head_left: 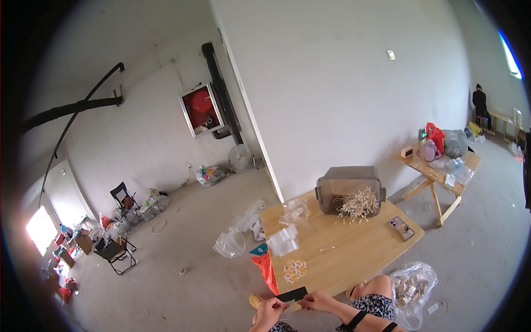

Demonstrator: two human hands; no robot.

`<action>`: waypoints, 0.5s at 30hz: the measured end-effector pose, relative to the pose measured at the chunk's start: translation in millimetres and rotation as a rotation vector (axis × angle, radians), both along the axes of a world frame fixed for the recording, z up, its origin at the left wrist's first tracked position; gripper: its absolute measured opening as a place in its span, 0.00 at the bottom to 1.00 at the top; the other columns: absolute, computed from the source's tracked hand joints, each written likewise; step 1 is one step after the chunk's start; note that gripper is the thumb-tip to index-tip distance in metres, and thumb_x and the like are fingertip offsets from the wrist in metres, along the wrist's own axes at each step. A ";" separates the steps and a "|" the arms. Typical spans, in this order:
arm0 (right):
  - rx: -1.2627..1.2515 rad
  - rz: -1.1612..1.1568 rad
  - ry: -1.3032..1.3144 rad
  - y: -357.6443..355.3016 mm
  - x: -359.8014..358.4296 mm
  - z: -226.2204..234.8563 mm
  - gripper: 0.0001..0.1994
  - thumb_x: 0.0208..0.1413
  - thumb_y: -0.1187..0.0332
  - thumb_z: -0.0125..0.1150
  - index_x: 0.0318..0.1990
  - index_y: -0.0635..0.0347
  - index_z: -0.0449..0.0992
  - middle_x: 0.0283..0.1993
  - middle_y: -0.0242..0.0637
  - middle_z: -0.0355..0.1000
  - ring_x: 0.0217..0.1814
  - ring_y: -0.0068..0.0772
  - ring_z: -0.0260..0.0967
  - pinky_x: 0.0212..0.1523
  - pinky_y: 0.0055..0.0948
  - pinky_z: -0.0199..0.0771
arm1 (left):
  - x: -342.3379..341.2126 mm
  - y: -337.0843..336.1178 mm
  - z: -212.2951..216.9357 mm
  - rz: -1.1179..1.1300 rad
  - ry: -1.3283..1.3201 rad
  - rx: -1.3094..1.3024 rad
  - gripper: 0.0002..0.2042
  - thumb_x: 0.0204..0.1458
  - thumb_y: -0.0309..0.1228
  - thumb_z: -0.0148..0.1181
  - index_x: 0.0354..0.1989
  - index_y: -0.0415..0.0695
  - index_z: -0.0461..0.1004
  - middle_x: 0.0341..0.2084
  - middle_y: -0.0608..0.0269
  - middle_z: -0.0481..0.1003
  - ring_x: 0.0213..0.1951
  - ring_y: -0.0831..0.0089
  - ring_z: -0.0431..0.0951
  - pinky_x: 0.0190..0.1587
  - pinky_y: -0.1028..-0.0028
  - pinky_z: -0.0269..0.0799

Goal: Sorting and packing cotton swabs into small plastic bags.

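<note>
Pinching a small pale piece [292,303], too small to make out, I have my left grip [269,311] and right grip [316,302] closed on it from either side, low before me at the near edge of the worktop [343,265]. Right beside it is a flat black thing [291,295]. Up the worktop's left side I see scattered yellow-and-white slips [295,270], with whitish plastic packs [282,240] farther back. One thin stick [327,248] lies near the middle; beyond, a grey bin [337,177] lies tipped, pale sticks [358,205] heaped at its mouth, a phone [401,228] to its right.
</note>
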State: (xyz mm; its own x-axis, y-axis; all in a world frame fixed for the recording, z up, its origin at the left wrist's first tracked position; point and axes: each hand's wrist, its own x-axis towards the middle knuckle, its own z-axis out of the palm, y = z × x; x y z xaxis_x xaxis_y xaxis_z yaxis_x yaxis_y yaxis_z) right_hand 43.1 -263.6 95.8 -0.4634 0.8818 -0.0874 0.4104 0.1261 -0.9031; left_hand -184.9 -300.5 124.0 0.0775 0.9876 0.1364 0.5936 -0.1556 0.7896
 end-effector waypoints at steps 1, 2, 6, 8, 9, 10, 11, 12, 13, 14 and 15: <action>-0.142 0.077 0.091 -2.2 -3.5 -4.0 0.24 0.64 0.44 0.55 0.37 0.58 0.83 0.29 0.35 0.77 0.33 0.29 0.75 0.36 0.31 0.74 | 0.3 -2.3 3.2 0.005 -0.003 0.010 0.08 0.54 0.31 0.69 0.34 0.38 0.83 0.22 0.65 0.81 0.27 0.83 0.79 0.32 0.77 0.76; -0.133 0.083 0.087 -3.7 -7.4 -7.8 0.24 0.64 0.44 0.55 0.37 0.58 0.83 0.29 0.35 0.77 0.33 0.29 0.75 0.36 0.31 0.74 | 1.3 -5.9 5.9 0.030 -0.050 -0.082 0.11 0.53 0.33 0.71 0.39 0.39 0.81 0.26 0.63 0.81 0.30 0.80 0.80 0.35 0.75 0.77; -0.356 0.017 0.268 -5.5 -22.5 -5.0 0.22 0.66 0.46 0.54 0.43 0.56 0.82 0.35 0.28 0.79 0.36 0.22 0.74 0.37 0.27 0.73 | 9.7 -11.1 -1.2 0.013 0.095 0.294 0.06 0.52 0.31 0.67 0.35 0.43 0.80 0.27 0.58 0.80 0.32 0.61 0.81 0.37 0.68 0.73; -0.450 -0.035 0.323 -6.4 -23.1 -3.1 0.20 0.66 0.48 0.54 0.46 0.55 0.81 0.37 0.28 0.79 0.37 0.22 0.75 0.38 0.25 0.74 | 24.2 -21.6 13.6 0.037 0.019 0.347 0.06 0.50 0.32 0.68 0.27 0.46 0.78 0.24 0.60 0.78 0.32 0.61 0.79 0.34 0.64 0.70; -0.470 -0.022 0.373 -8.0 -24.3 -1.5 0.19 0.67 0.50 0.53 0.46 0.55 0.80 0.37 0.27 0.78 0.39 0.21 0.74 0.41 0.23 0.73 | 24.9 -25.7 17.7 0.033 0.137 0.488 0.07 0.49 0.33 0.69 0.26 0.47 0.77 0.23 0.62 0.77 0.31 0.62 0.78 0.33 0.62 0.67; -0.491 -0.010 0.422 -9.3 -25.3 -0.1 0.17 0.68 0.52 0.52 0.45 0.55 0.79 0.37 0.27 0.77 0.40 0.20 0.74 0.43 0.22 0.73 | 26.3 -28.2 22.3 0.029 0.257 0.628 0.08 0.48 0.34 0.69 0.24 0.48 0.76 0.22 0.63 0.75 0.31 0.62 0.76 0.32 0.59 0.64; -0.487 -0.006 0.420 -10.4 -26.7 1.0 0.17 0.68 0.52 0.52 0.45 0.55 0.79 0.37 0.27 0.77 0.40 0.20 0.74 0.43 0.22 0.73 | 28.9 -27.6 27.6 0.029 0.259 0.676 0.10 0.47 0.35 0.70 0.21 0.50 0.74 0.19 0.65 0.73 0.27 0.61 0.74 0.32 0.58 0.60; -0.501 -0.006 0.443 -12.1 -28.9 2.8 0.15 0.68 0.54 0.52 0.45 0.54 0.79 0.38 0.27 0.77 0.41 0.19 0.74 0.44 0.22 0.74 | 26.7 -29.3 26.0 0.034 0.259 0.682 0.10 0.47 0.35 0.70 0.21 0.50 0.74 0.19 0.65 0.73 0.27 0.61 0.74 0.32 0.58 0.60; -0.516 -0.007 0.467 -13.1 -30.7 4.0 0.13 0.69 0.56 0.52 0.45 0.53 0.79 0.38 0.26 0.78 0.41 0.19 0.74 0.44 0.22 0.74 | 23.7 -31.6 22.0 0.024 0.302 0.661 0.09 0.47 0.36 0.70 0.24 0.51 0.75 0.22 0.66 0.74 0.30 0.61 0.75 0.34 0.58 0.60; -0.513 -0.003 0.464 -13.7 -31.8 4.5 0.13 0.69 0.56 0.52 0.45 0.53 0.79 0.38 0.26 0.78 0.41 0.19 0.74 0.44 0.22 0.74 | 21.0 -33.0 19.4 0.014 0.344 0.638 0.08 0.47 0.37 0.70 0.26 0.52 0.75 0.25 0.67 0.76 0.33 0.60 0.75 0.36 0.58 0.60; -0.491 0.005 0.446 -14.1 -31.5 2.2 0.12 0.68 0.57 0.54 0.45 0.51 0.79 0.39 0.26 0.78 0.41 0.19 0.74 0.44 0.22 0.73 | 20.4 -33.1 19.3 0.018 0.342 0.638 0.08 0.47 0.37 0.70 0.26 0.52 0.75 0.25 0.67 0.76 0.33 0.60 0.75 0.36 0.58 0.60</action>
State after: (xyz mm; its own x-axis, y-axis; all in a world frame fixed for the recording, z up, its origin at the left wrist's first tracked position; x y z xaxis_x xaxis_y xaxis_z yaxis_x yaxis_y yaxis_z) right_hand 11.6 -277.7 98.0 -0.5521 0.7862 -0.2777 -0.0161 -0.3431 -0.9392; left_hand -164.5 -333.6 143.3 0.2034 0.7251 0.6579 0.7978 -0.5123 0.3180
